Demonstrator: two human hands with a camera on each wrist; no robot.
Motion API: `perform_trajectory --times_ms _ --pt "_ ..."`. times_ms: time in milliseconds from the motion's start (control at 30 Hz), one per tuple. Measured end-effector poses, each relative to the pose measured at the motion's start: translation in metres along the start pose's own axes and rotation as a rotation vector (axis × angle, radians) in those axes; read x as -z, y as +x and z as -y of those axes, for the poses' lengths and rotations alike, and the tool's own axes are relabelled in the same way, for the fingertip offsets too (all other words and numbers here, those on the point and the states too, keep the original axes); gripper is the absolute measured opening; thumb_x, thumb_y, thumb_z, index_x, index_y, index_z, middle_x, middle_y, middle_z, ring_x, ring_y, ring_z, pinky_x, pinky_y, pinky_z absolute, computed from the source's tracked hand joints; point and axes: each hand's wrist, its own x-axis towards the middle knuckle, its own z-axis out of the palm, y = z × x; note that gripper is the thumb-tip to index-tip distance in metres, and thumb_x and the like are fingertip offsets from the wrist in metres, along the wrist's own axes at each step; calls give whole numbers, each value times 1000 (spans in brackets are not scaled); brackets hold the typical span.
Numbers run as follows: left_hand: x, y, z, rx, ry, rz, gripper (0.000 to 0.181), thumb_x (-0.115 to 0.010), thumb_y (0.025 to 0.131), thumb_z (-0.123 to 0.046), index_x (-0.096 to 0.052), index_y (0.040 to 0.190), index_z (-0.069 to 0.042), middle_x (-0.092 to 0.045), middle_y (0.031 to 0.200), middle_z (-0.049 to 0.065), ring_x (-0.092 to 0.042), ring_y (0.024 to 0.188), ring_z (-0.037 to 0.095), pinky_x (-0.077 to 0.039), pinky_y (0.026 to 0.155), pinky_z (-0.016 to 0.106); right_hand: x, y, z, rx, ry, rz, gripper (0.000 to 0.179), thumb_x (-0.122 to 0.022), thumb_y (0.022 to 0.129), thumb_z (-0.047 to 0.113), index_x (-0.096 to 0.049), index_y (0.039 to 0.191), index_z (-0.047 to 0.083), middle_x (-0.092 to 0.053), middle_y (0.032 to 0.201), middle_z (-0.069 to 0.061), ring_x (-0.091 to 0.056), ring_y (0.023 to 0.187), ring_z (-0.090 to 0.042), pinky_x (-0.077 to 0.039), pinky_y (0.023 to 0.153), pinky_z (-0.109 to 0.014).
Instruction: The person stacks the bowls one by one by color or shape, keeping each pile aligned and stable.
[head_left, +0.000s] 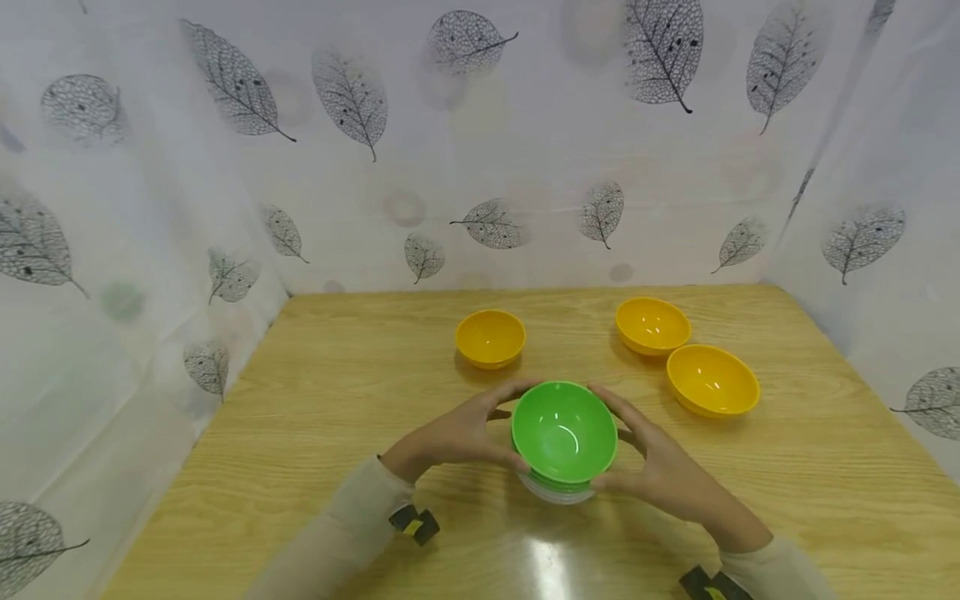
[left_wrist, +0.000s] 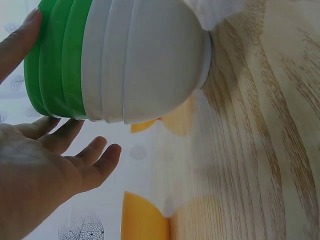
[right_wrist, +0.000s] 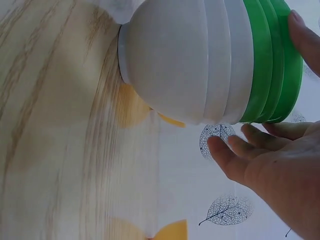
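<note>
Green bowls [left_wrist: 59, 65] hide the insides of white bowls [left_wrist: 155, 60].

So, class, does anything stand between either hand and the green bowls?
Nothing visible does: the left hand and right hand both touch the green bowls directly. The white bowls sit beneath, and the yellow bowls stand apart, farther back.

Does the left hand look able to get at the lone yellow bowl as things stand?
Probably yes, though the left hand is occupied gripping the green bowls; once freed, nothing visible stands between it and the lone yellow bowl beyond.
</note>
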Motion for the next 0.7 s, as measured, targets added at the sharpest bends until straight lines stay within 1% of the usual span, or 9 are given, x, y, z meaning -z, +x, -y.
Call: perform_trajectory --times_ms 133,200,267,333,467,567,700 --pt "0 0 2 -21 -26 8 94 -84 73 -25 -30 149 -22 -39 147 -11 -39 133 12 -36 109 40 -1 -1 0 -20 23 9 99 -82 75 25 -21 153 23 -27 156 -11 -32 137 -23 -41 101 -56" --pt "0 0 2 -25 -35 11 93 -84 73 -23 -30 149 -23 -39 147 -12 -40 133 10 -36 110 40 -1 -1 1 -28 33 13 99 -82 76 25 -20 153 22 -26 156 -11 -32 137 -26 -41 101 -55" --pt "0 -1 2 -24 -42 8 92 -84 73 -23 -31 148 -25 -40 146 -12 -40 132 10 -36 110 41 -2 -2 1 -35 38 17 98 -81 76 24 -20 153 21 -26 156 -11 -32 137 -24 -41 101 -54" --pt "-1 -1 3 -21 -54 8 92 -83 73 -22 -31 148 -26 -40 146 -12 -41 132 10 -36 109 41 -2 -2 1 -40 38 17 98 -81 77 23 -20 153 21 -26 156 -11 -33 137 -18 -43 101 -52" --pt "-2 -1 4 -15 -104 13 92 -83 74 -20 -30 149 -24 -40 146 -8 -42 131 13 -38 108 42 -2 -3 1 -45 23 13 97 -81 77 23 -20 153 22 -27 156 -11 -33 135 -6 -45 101 -47" --pt "-3 -1 7 -4 -131 10 93 -83 74 -19 -29 149 -21 -40 146 -6 -43 131 15 -40 106 41 -1 -2 2 -38 7 8 97 -82 76 24 -21 153 23 -28 155 -14 -34 134 -6 -47 100 -46" --pt "-5 -3 10 16 -120 -7 94 -85 73 -20 -29 149 -22 -40 146 -7 -43 131 14 -41 105 38 -1 -2 2 -32 -8 7 98 -82 76 24 -21 152 23 -29 154 -16 -35 133 -8 -48 98 -44"
